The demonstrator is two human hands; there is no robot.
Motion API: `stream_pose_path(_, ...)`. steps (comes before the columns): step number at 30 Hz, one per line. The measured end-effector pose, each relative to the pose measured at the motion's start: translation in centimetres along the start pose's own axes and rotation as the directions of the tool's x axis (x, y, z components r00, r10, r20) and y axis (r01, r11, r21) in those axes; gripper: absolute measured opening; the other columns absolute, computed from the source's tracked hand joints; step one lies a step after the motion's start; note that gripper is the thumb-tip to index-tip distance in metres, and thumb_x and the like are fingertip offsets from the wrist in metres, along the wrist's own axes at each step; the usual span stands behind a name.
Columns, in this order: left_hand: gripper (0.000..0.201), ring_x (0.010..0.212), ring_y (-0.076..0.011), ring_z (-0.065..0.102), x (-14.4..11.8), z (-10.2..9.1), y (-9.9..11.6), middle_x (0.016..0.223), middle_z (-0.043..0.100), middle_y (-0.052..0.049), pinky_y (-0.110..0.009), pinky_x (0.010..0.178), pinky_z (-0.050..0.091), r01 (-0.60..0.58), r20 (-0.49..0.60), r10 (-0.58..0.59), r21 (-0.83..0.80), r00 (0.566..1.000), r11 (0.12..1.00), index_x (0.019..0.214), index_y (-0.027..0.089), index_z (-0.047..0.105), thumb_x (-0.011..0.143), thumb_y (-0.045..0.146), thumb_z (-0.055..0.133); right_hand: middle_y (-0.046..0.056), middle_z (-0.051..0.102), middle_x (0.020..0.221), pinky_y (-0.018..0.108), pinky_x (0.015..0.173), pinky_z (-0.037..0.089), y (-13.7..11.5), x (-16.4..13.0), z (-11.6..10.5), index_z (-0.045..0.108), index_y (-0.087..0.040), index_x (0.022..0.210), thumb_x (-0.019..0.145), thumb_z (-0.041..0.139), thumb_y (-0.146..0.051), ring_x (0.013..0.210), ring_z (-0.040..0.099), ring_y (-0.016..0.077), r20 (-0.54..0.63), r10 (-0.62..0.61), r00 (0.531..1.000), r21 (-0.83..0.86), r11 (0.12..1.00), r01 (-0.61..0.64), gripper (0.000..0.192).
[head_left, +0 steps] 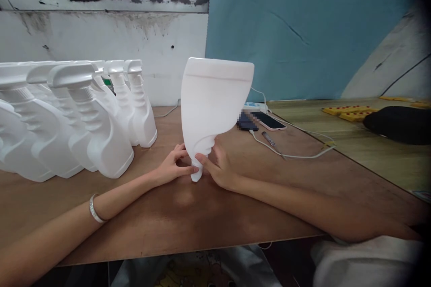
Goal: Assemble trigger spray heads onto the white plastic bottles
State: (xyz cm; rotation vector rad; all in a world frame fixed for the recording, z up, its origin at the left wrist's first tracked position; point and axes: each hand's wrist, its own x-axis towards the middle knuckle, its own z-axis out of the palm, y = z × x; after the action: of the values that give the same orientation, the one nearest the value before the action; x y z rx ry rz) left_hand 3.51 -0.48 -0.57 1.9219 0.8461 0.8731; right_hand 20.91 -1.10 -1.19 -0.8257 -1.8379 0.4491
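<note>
I have the white bottle upside down, neck on the table, left hand and right hand pinching its ribbed neck. It looks empty, light, top-heavy, smooth-walled; the ribs give the best grip.

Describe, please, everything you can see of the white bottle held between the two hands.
The white bottle looks like matte plastic and has no cap or sprayer. It stands upside down, flat base uppermost, its ribbed neck narrowing to the mouth, which rests on the brown table. The left hand and right hand pinch the neck from either side.
</note>
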Motion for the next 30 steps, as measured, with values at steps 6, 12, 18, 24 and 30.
stream_pose_path(6,0.052,0.108,-0.0254,0.041,0.1,0.2,-0.6,0.111,0.051,-0.006,-0.039,0.094,0.033,0.032,-0.070,-0.029,0.035,0.997,0.999,0.110,0.023,0.057,0.062,0.036,0.073,0.007,0.054,0.100,0.037,0.087,0.041,0.0,-0.1,0.0,0.050,-0.021,0.096,0.081,0.052,-0.040,0.096,0.050,0.0215,-0.007,-0.044,0.999,0.015,0.999,0.044,0.025)
stream_pose_path(12,0.032,0.122,-0.0259,0.028,-0.2,-0.2,-0.3,0.123,0.046,-0.004,-0.039,0.106,0.019,-0.042,0.046,0.042,-0.001,0.998,0.999,0.103,0.025,0.064,0.072,0.034,0.064,0.007,0.054,0.100,0.038,0.087,0.042,0.1,-0.1,0.0,0.050,-0.021,0.096,0.081,0.052,-0.042,0.095,0.051,0.0216,0.002,-0.018,1.000,0.017,1.000,0.018,0.026)
stream_pose_path(18,0.042,0.119,-0.0278,0.034,0.0,0.1,-0.3,0.117,0.051,-0.006,-0.040,0.102,0.026,0.024,-0.059,-0.024,0.009,0.998,1.000,0.101,0.022,0.063,0.062,0.034,0.073,0.008,0.053,0.111,0.039,0.090,0.040,-0.1,-0.1,-0.1,0.049,-0.022,0.106,0.080,0.052,-0.043,0.102,0.049,0.0230,0.020,-0.058,0.998,0.043,0.997,0.057,0.033)
stream_pose_path(24,0.035,0.113,-0.0256,0.042,0.0,-0.1,0.2,0.112,0.056,-0.005,-0.036,0.096,0.034,0.040,0.051,-0.038,-0.035,0.998,0.999,0.104,0.022,0.062,0.071,0.034,0.065,0.008,0.057,0.104,0.037,0.085,0.042,-0.1,-0.1,0.0,0.047,-0.021,0.110,0.080,0.051,-0.044,0.098,0.052,0.0228,0.013,0.018,1.000,0.087,0.996,-0.019,0.037)
stream_pose_path(30,0.031,0.086,-0.0195,0.057,-0.1,0.0,0.5,0.084,0.063,-0.002,-0.030,0.079,0.043,0.127,0.106,-0.104,-0.238,0.989,0.963,0.097,0.017,0.061,0.070,0.033,0.065,0.006,0.059,0.092,0.034,0.078,0.043,0.1,-0.1,0.2,0.051,-0.018,0.094,0.079,0.053,-0.043,0.084,0.054,0.0192,-0.022,0.124,0.992,0.163,0.979,-0.119,0.029)
